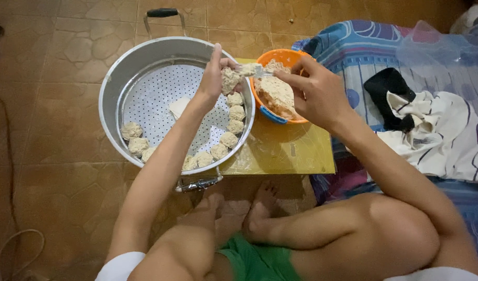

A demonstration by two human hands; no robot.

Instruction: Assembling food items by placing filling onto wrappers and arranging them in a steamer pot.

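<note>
Brown stone-patterned floor tiles [56,104] lie under a big round metal steamer pot [114,83], whose perforated white tray [155,93] carries small pale filled dumplings [218,151] ranked along its rim, apparently to keep them apart. Beside it, a low yellow table [291,151] bears an orange plastic bowl of beige filling [277,93], close within reach. Over the pot's edge, the left hand [212,78] closes its fingers around one unfinished dumpling [229,79], while the right hand [317,88] pinches a slim utensil [259,73], loaded with filling, against it.
</note>
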